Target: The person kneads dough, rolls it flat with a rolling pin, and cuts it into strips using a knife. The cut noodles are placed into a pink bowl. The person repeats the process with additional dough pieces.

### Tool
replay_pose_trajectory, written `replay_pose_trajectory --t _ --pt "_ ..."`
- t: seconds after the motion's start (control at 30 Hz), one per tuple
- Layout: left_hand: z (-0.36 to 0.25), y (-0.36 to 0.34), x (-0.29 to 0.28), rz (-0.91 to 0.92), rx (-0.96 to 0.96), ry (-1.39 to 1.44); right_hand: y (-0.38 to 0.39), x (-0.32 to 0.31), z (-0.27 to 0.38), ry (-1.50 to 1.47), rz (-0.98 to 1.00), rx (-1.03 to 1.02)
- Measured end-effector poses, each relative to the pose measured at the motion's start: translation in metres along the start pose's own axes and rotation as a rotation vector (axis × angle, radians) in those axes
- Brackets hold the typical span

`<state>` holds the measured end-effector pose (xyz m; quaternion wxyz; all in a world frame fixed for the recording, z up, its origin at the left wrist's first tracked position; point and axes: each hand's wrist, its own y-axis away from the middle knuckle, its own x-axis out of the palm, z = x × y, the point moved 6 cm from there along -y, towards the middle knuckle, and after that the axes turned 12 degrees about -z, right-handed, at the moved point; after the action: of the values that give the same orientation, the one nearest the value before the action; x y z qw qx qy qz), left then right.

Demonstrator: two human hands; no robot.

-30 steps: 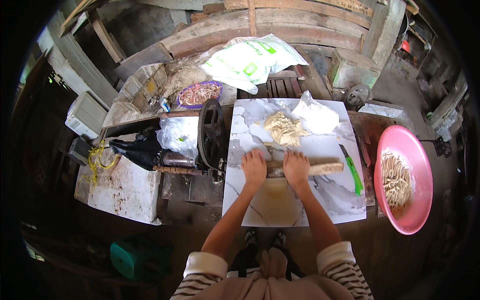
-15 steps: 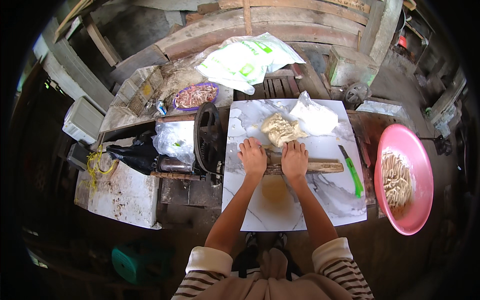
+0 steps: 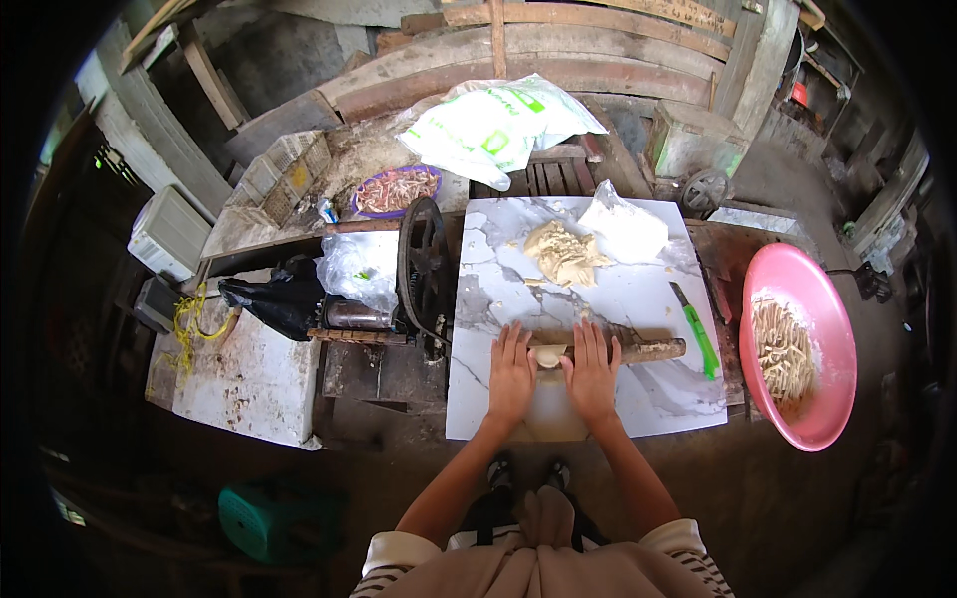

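A wooden rolling pin (image 3: 653,350) lies crosswise on a white marble-patterned board (image 3: 648,404). My left hand (image 3: 512,374) rests on its left part and my right hand (image 3: 593,374) on its middle. Both palms are down, with fingers stretched out flat over it. Between my thumbs a small pale piece of dough (image 3: 547,356) shows at the pin; whether it is wrapped round it I cannot tell. Beyond my hands sits a rough lump of dough (image 3: 561,253), with a clear bag of white powder (image 3: 625,227) beside it. A green-handled knife (image 3: 701,342) lies to the right.
On the right stands a pink basin (image 3: 847,349) holding pale dough strips. A hand-wheel machine (image 3: 424,269) borders the board's left side. Farther back are a purple-rimmed tray (image 3: 399,211) of strips and a large white-green sack (image 3: 503,130). A green stool (image 3: 254,518) stands at lower left.
My hands and the rolling pin have come nearer to me, and my fingers now lie flatter and straighter across it. The dough piece between my thumbs has come into sight.
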<state>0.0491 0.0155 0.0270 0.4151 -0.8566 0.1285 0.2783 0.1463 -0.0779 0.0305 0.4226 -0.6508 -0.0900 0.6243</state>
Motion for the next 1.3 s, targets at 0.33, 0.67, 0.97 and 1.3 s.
replay_pose_trajectory --t 0.33,0.67,0.97,1.3 --pt "-0.016 -0.022 -0.022 0.388 0.19 0.232 -0.007 -0.023 -0.007 -0.214 0.207 -0.197" --pt "-0.002 -0.044 -0.004 0.408 0.127 0.328 -0.007 -0.011 -0.019 -0.235 0.231 -0.227" --pt "0.044 -0.063 0.045 0.55 -0.318 0.568 0.002 -0.024 -0.017 -0.297 0.118 -0.309" --pt "0.059 -0.061 0.074 0.71 -0.444 0.714 0.01 -0.051 -0.018 -0.335 0.153 -0.372"
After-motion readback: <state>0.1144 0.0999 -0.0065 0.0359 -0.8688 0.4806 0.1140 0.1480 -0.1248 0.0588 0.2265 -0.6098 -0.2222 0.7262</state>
